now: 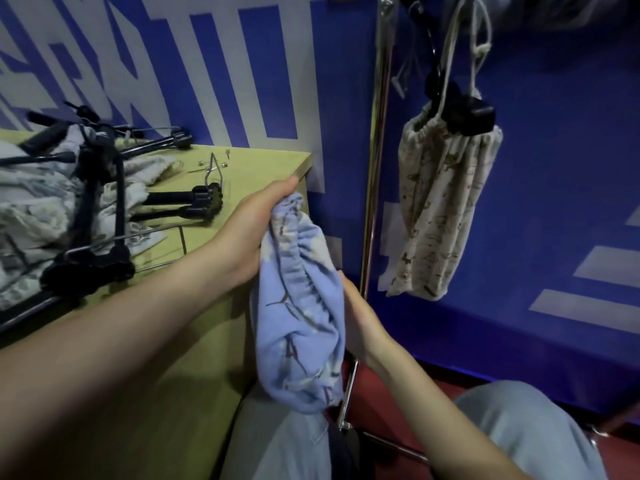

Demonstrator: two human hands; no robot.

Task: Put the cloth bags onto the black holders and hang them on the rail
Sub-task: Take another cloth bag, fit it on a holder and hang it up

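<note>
While gathered, blue cloth bag between both hands' fingers.

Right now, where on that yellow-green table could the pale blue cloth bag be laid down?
The yellow-green wooden table is bare along its near edge, under the left forearm, and at its far right corner beside the left hand. The left side is crowded: black plastic holders lie tangled over a heap of pale cloth bags.
</note>
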